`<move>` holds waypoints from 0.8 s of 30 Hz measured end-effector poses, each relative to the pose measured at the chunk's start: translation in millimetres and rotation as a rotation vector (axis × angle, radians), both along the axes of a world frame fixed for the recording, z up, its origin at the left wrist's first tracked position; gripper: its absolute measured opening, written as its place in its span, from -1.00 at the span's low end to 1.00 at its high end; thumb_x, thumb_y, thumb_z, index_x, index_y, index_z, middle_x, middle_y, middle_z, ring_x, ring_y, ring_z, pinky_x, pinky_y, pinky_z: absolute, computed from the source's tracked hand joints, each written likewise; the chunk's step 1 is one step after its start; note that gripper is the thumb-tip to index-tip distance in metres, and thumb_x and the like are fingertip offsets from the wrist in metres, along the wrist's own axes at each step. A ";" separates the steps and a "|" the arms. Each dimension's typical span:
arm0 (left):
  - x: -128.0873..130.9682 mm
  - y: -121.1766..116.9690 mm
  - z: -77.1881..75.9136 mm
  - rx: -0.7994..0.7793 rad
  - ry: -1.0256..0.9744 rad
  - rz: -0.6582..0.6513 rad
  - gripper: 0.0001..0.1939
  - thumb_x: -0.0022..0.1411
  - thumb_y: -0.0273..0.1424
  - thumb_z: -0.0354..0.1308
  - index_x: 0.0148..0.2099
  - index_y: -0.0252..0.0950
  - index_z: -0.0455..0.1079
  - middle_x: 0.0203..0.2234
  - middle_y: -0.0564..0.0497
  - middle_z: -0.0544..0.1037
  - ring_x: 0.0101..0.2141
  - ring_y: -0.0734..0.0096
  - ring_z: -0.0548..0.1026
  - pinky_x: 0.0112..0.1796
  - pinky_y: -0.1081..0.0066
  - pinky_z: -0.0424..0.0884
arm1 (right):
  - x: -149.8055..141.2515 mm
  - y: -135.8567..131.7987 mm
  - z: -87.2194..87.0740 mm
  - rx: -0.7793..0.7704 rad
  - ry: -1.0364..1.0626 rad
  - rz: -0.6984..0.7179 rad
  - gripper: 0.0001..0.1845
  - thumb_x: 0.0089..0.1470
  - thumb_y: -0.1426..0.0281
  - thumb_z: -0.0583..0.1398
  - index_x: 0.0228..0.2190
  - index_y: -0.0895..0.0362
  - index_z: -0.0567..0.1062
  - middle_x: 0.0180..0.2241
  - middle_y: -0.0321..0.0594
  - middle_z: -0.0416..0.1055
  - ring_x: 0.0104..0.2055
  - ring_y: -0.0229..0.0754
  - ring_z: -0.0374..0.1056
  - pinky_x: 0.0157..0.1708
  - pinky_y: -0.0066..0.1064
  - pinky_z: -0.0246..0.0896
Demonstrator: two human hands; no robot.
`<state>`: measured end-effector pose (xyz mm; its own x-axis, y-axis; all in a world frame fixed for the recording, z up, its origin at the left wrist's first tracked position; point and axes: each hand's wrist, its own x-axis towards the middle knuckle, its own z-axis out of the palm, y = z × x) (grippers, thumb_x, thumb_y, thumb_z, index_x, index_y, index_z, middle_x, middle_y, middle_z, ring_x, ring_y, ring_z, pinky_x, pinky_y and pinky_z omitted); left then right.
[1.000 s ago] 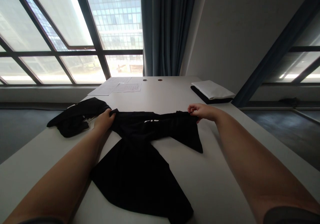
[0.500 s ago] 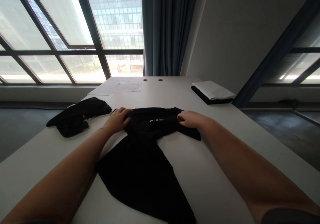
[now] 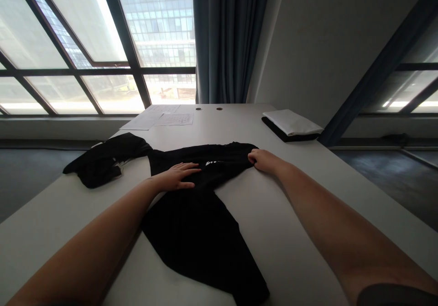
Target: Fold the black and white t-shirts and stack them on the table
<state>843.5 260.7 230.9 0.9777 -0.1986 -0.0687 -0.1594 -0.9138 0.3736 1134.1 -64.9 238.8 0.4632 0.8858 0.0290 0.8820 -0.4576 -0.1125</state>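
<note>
A black garment [image 3: 201, 233] with small white lettering lies spread over the white table [image 3: 294, 215]. Its wide lower part reaches toward me, and its upper part runs crosswise. My left hand [image 3: 178, 177] rests flat on the cloth, left of the lettering, fingers stretched out. At the right end of the crosswise part, my right hand [image 3: 260, 159] is closed on the garment's edge. I cannot tell what kind of garment it is.
Another crumpled black cloth [image 3: 109, 158] lies at the left table edge, close to the garment's left end. Papers [image 3: 174, 119] are at the far left. A white folded item [image 3: 292, 122] sits on a black one at the far right.
My left hand has let go of the upper left part, moved right and nearer, and flattened on the cloth. The right end has shifted slightly right with my right hand; the left end now lies spread out.
</note>
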 end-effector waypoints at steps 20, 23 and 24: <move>5.7 4.7 -14.2 0.345 -0.155 0.500 -0.32 0.48 0.09 0.00 0.51 -0.02 0.19 0.49 -0.12 0.14 0.48 -0.19 -0.02 0.37 -0.18 -0.05 | 66.8 -40.9 -43.8 0.623 -0.115 -0.488 -0.75 -0.09 0.56 0.20 -0.34 0.15 0.63 -0.01 0.06 0.39 0.14 0.14 0.32 0.29 -0.06 0.16; 4.3 11.0 -14.2 0.375 -0.207 0.671 -0.34 0.45 0.09 0.04 0.43 -0.09 0.34 0.43 -0.24 0.26 0.43 -0.29 0.09 0.31 -0.22 0.08 | 34.8 -27.3 -35.2 0.570 -0.179 -0.367 -0.62 -0.05 0.59 0.20 -0.16 0.18 0.62 0.08 0.15 0.33 0.26 0.23 0.21 0.34 0.04 0.08; 3.9 11.8 -13.2 0.377 -0.228 0.705 -0.37 0.45 0.07 0.05 0.40 -0.10 0.38 0.40 -0.26 0.30 0.41 -0.30 0.13 0.28 -0.24 0.11 | 21.2 -22.4 -31.7 0.560 -0.192 -0.322 -0.59 -0.04 0.59 0.20 -0.12 0.17 0.61 0.11 0.14 0.32 0.28 0.23 0.19 0.35 0.05 0.06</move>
